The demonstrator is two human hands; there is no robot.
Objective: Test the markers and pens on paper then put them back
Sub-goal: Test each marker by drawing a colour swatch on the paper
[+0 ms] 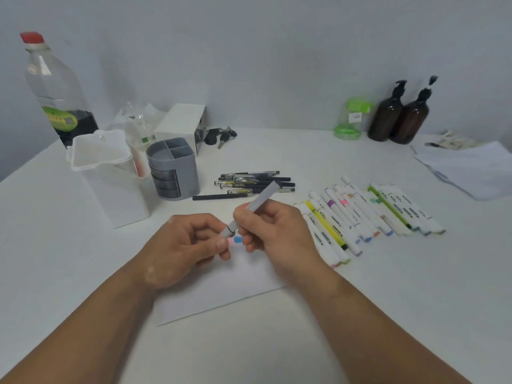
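One view only, the head camera. Two hands are seen over the paper (221, 297) at the middle of the table (249, 347). A grey marker (261, 200) is held in the right hand (277, 234), fingers curled round the barrel, upper end tilted up and away to the right. Its lower end is pinched by thumb and forefinger of the left hand (185, 245); the other left fingers are curled in. Pink and blue swatches (237, 240) are seen on the paper just under that end. A row of white markers (374, 214) is laid right of the paper. A pile of black pens (255, 182) is laid behind the hands, beside a grey organiser (173, 167) and a white container (110, 176). Two amber pump bottles (399, 117) are stood far right.
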